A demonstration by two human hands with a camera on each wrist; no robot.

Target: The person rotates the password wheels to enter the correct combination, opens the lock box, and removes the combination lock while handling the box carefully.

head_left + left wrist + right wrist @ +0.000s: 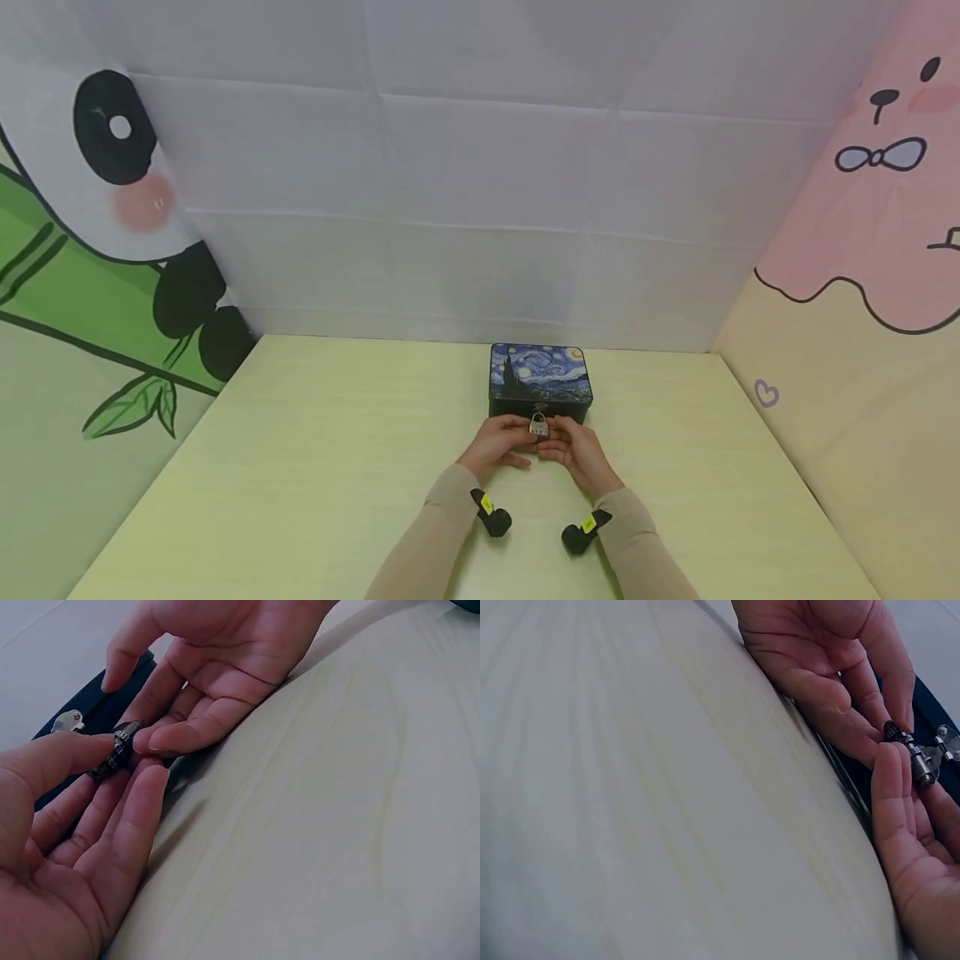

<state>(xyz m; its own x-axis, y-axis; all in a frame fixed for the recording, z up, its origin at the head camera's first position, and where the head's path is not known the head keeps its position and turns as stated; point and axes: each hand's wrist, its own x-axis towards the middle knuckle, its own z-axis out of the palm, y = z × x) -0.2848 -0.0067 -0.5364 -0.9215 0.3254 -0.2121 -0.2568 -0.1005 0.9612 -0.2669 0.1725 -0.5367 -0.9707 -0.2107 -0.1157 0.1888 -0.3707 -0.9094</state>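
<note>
Three cloth walls: back wall [480, 167] pale grey and creased in a grid; left wall [45, 500] printed with a panda and bamboo; right wall [885, 417] printed with a pink bear in a bow tie, a small purple heart lower down.
Table [300, 467]: pale yellow, faint wood grain, running up to the back wall.
Sleeves: beige, left sleeve [420, 542] and right sleeve [645, 550] reaching in from the near edge.
Tin box [540, 373]: near the back of the table, right of centre, lid painted with a swirling blue night sky, dark front facing the person.
Left hand [497, 442]: clamped on the padlock, thumb on top and fingers underneath.
Right hand [581, 450]: fingers curled against the padlock's other side, holding it; in the left wrist view one digit stands apart from it.
Wrist cameras: black, yellow-labelled, left one [495, 522] and right one [576, 539].
Padlock [538, 427]: silver, with number dials, between both hands at the box's front; whether its shackle is locked, I cannot tell.
Latch [69, 721]: shiny metal, on the box front, just beside the padlock.
</note>
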